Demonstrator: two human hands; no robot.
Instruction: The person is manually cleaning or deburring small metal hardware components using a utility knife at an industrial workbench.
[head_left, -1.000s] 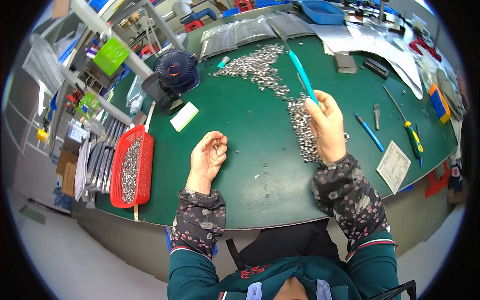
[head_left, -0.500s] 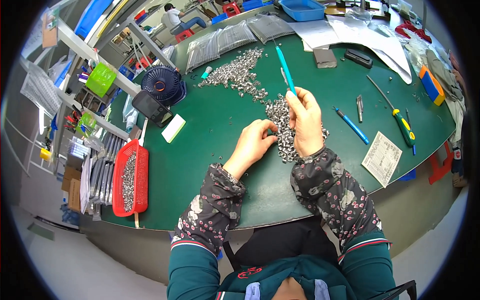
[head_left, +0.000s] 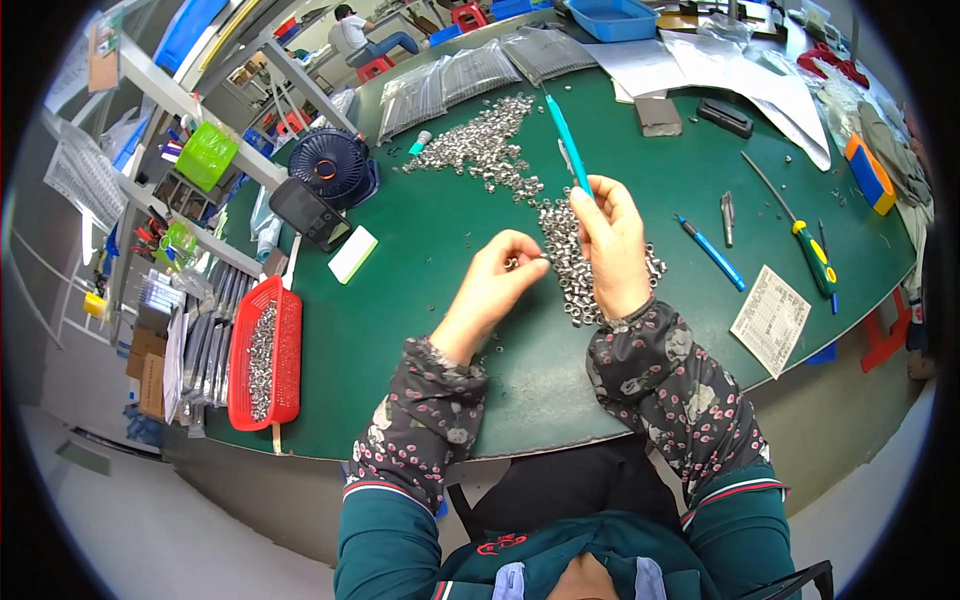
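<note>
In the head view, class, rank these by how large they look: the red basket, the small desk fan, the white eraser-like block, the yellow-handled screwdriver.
1. red basket
2. small desk fan
3. yellow-handled screwdriver, long but thin, so its place against the fan is unsure
4. white block

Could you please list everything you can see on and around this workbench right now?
table: one, green, centre.
small metal parts: a heap, silver, trailing from the hands toward the back.
red tray: one, left edge, holding more metal parts.
small fan: one, dark blue, back left.
phone: one, black, beside the fan.
blue pen: one, right of the heap.
screwdriver: one, green and yellow handle, right.
paper slip: one, white, front right edge.
blue bin: one, back.
left hand: pinching small parts at the heap.
right hand: holding a teal rod upright.
</note>
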